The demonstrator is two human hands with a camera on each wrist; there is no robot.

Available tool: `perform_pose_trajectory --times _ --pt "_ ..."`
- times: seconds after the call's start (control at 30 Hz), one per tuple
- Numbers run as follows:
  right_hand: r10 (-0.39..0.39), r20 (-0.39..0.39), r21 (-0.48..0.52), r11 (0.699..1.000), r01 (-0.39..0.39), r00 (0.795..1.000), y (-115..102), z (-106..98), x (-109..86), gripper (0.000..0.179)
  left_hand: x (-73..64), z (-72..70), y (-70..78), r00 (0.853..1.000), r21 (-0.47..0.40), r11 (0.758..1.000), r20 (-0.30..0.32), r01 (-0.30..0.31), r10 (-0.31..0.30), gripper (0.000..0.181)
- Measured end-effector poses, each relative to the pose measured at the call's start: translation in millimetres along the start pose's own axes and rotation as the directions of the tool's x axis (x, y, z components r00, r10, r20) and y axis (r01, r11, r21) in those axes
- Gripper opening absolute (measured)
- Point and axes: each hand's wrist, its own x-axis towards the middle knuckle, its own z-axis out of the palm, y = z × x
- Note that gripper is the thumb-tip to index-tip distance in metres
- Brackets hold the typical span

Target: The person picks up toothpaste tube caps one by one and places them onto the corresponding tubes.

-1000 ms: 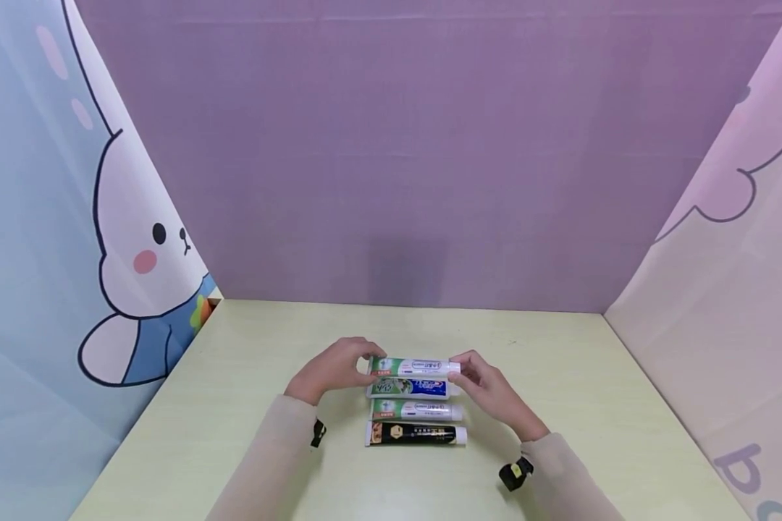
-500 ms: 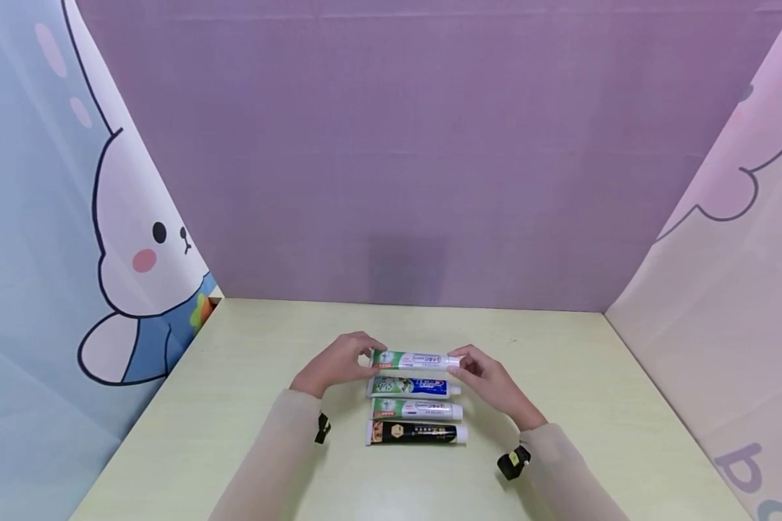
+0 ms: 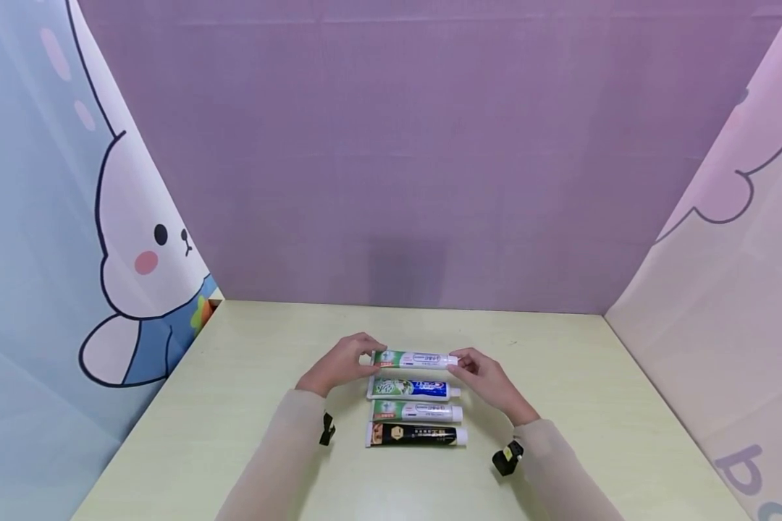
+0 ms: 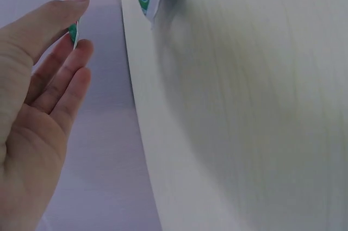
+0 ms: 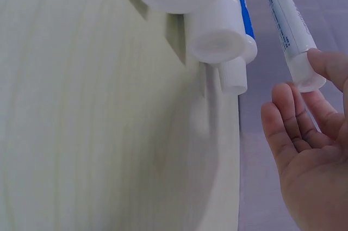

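A green-and-white toothpaste tube (image 3: 413,359) is held level between both hands, lifted off the table. My left hand (image 3: 339,363) pinches its flat crimped end; the left wrist view has the thumb on one face and fingers (image 4: 76,81) on the other. At the opposite end, my right hand (image 3: 492,380) pinches the white cap (image 5: 305,73) between thumb and fingers. Nearer to me, three more tubes lie in a row, caps to the right: a blue-and-green toothpaste tube (image 3: 409,389), another green-and-white tube (image 3: 415,412) and a black toothpaste tube (image 3: 415,435).
The pale wooden table (image 3: 247,434) ends at a purple backdrop (image 3: 404,181). Printed cloth panels stand at both sides, a cartoon rabbit (image 3: 146,239) on the left one. Each wrist carries a small black camera (image 3: 508,457).
Both hands have raised the green-and-white toothpaste tube off the row, so a gap now shows between it and the blue-and-green tube. The three lying tubes have stayed put.
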Motion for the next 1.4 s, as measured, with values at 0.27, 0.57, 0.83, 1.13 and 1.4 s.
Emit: perform_pose_trajectory --times 0.27,0.57,0.83,1.13,1.4 --pt "0.0 0.012 -0.024 1.0 0.0 1.0 8.5 4.2 5.0 0.031 1.8 10.6 -9.0 1.0 0.013 1.0 0.016 0.013 -0.013 0.042" --pt "0.011 0.043 -0.027 1.0 -0.01 0.999 14.1 6.9 6.2 0.031 3.1 17.5 -11.3 0.999 -0.004 1.0 0.042 0.03 -0.03 0.04" --pt "0.043 0.046 -0.066 0.997 -0.04 0.998 16.4 11.1 8.6 0.024 3.7 23.4 -17.4 0.999 0.038 0.999 0.051 0.0 -0.002 0.039" --pt "0.056 0.064 -0.115 0.992 -0.048 0.996 16.0 13.9 9.9 0.02 1.6 24.3 -12.9 0.998 0.051 0.998 0.061 -0.028 0.025 0.036" --pt "0.08 0.063 -0.148 0.987 -0.07 0.995 17.6 15.6 11.0 0.023 1.3 23.6 -10.4 0.996 0.061 0.998 0.084 -0.016 0.011 0.036"
